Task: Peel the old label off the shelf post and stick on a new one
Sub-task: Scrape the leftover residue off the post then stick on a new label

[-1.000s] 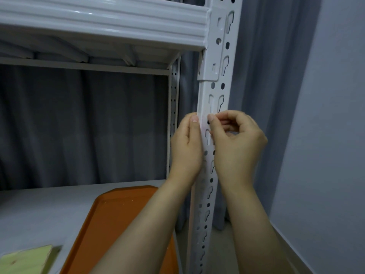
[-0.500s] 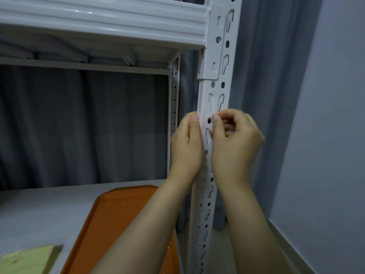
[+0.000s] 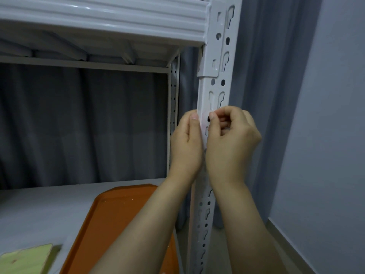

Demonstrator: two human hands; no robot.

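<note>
A white perforated shelf post [image 3: 214,91] runs top to bottom right of centre. A pale, faintly pink label [image 3: 203,120] lies on the post's front face at hand height. My left hand [image 3: 185,143] is against the post's left edge, thumb tip pressed at the label's left side. My right hand [image 3: 231,141] curls around the post's right side, its thumb tip on the label's right edge beside a dark hole. Whether the label is stuck flat or partly lifted cannot be told.
An orange tray [image 3: 118,220] lies on the grey lower shelf [image 3: 39,210]. A pale wooden block [image 3: 25,260] sits at bottom left. The white upper shelf beam [image 3: 102,18] spans overhead. Grey curtains hang behind; a blue-grey wall [image 3: 325,135] stands to the right.
My right thumb has slid slightly left and up along the label. The left hand has stayed in place against the post.
</note>
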